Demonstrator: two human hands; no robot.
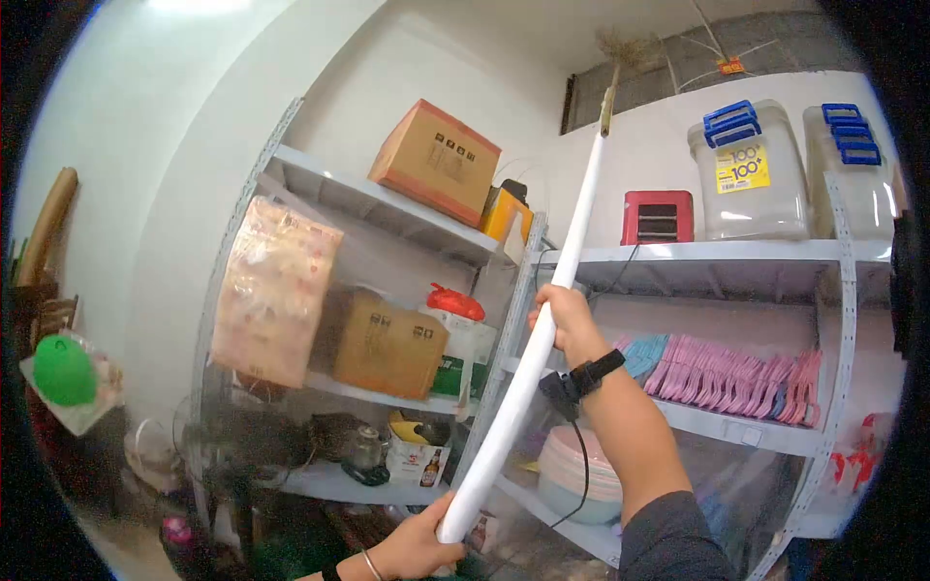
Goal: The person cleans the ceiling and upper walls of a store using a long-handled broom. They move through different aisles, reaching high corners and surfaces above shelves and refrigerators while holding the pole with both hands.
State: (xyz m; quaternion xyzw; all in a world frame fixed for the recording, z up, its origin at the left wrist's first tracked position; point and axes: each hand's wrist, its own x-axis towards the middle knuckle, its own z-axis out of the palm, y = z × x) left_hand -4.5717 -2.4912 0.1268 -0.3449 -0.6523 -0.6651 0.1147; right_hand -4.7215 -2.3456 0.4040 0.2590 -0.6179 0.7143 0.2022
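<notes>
A long white pole (pixel 516 407) slants up from the bottom middle toward the ceiling. At its far end a thin yellowish stick (pixel 607 108) carries a wispy, bristly brush head (pixel 623 48), close to the wall's top. My left hand (pixel 418 544) is closed around the pole's lower end. Farther up, my right hand (pixel 567 315) wraps round the pole near its middle, and a black strap with a small device (pixel 572 383) and a cable sits on that wrist.
Metal shelves (pixel 678 254) stand ahead, holding a cardboard box (pixel 438 160), a red appliance (pixel 658 217), clear bins (pixel 751 198), pink hangers (pixel 722 380) and stacked basins (pixel 572 470). A wrapped package (pixel 274 295) hangs at the left shelf. Above is a dark mesh opening (pixel 785 53).
</notes>
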